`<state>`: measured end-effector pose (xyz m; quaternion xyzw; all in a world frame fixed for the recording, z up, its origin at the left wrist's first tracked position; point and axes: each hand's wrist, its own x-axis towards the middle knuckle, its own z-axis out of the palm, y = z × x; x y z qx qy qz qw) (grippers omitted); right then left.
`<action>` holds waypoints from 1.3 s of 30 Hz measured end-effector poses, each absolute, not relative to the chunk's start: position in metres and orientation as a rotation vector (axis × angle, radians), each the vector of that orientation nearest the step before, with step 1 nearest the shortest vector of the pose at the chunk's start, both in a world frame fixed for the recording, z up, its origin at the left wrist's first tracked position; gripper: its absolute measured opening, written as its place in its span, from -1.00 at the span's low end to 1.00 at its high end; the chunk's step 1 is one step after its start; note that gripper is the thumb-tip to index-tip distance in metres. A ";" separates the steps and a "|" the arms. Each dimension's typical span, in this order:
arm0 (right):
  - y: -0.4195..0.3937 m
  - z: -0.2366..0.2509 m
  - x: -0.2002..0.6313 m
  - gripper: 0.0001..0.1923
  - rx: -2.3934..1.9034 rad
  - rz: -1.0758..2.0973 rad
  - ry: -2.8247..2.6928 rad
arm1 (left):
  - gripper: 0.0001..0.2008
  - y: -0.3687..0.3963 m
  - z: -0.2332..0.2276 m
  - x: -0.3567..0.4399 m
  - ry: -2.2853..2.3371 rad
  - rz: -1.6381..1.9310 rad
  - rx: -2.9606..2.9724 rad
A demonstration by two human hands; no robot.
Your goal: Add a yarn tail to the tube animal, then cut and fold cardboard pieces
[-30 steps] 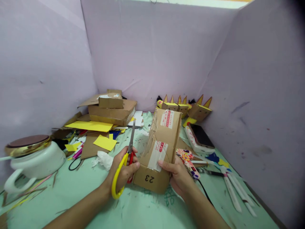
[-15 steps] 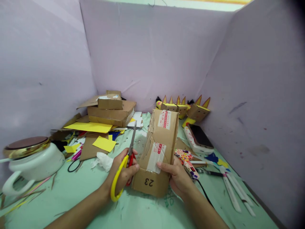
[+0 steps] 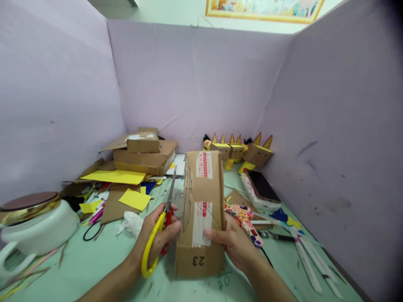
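Right hand (image 3: pixel 234 245) gripping tall taped brown cardboard box (image 3: pixel 201 197) marked "23"; left hand (image 3: pixel 159 235) clutching yellow-handled scissors (image 3: pixel 160 226) alongside.

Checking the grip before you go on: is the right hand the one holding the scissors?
No, the yellow-handled scissors are in the left hand, while the right hand steadies the cardboard box marked 23.

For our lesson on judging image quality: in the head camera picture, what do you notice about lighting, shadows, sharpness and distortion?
Head view: soft, even light, with only a faint shadow on the green table beside the cardboard box; centre sharp, the "23" readable; wide-angle stretch toward the edges, where the white pot smears; the right corners darken; no glare on the scissors in the left hand.
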<state>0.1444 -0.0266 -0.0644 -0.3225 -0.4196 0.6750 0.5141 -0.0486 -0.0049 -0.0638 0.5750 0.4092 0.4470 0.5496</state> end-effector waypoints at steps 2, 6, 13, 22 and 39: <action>-0.029 -0.067 0.140 -0.49 -0.736 1.718 -1.060 | -0.58 -0.006 -0.064 -0.049 0.962 1.104 1.348; -0.033 -0.068 0.130 -0.48 -0.717 1.838 -1.098 | -0.56 -0.006 -0.062 -0.051 0.989 1.164 1.310; -0.033 -0.068 0.129 -0.52 -0.804 1.799 -1.085 | -0.61 -0.004 -0.061 -0.049 1.046 1.179 1.149; -0.030 -0.068 0.131 -0.50 -0.815 1.789 -1.165 | -0.67 -0.002 -0.060 -0.050 1.046 1.216 1.140; -0.020 -0.066 0.150 -0.66 -0.923 1.475 -1.052 | -0.69 0.005 -0.052 -0.064 1.097 1.316 1.368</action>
